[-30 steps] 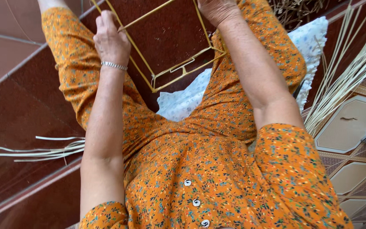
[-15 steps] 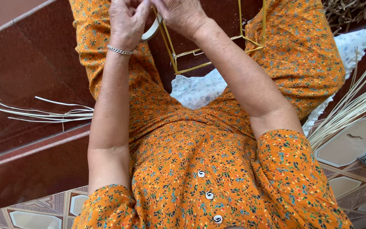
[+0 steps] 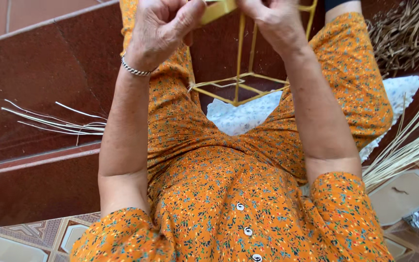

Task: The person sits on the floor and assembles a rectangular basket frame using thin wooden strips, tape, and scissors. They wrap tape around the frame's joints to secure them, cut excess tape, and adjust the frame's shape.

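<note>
Head view, left hand (image 3: 163, 31) pinching yellow strip (image 3: 217, 9), right hand (image 3: 272, 22) gripping bamboo frame (image 3: 241, 82) — both closed

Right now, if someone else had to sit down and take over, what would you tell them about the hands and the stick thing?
Left hand: raised, fingers pinched on a flat pale strip at the top of the yellow stick frame.
Right hand: raised beside it, fingers closed at the same spot; blurred, so the exact grip is unclear.
The frame hangs from both hands above the lap; its lower sticks are already joined into an angular shape.
Loose pale strips lie on the red step to the left; a bundle of long splints lies to the right.
Done: frame bottom assembled. Left: the top joint, which both hands are working on.
</note>
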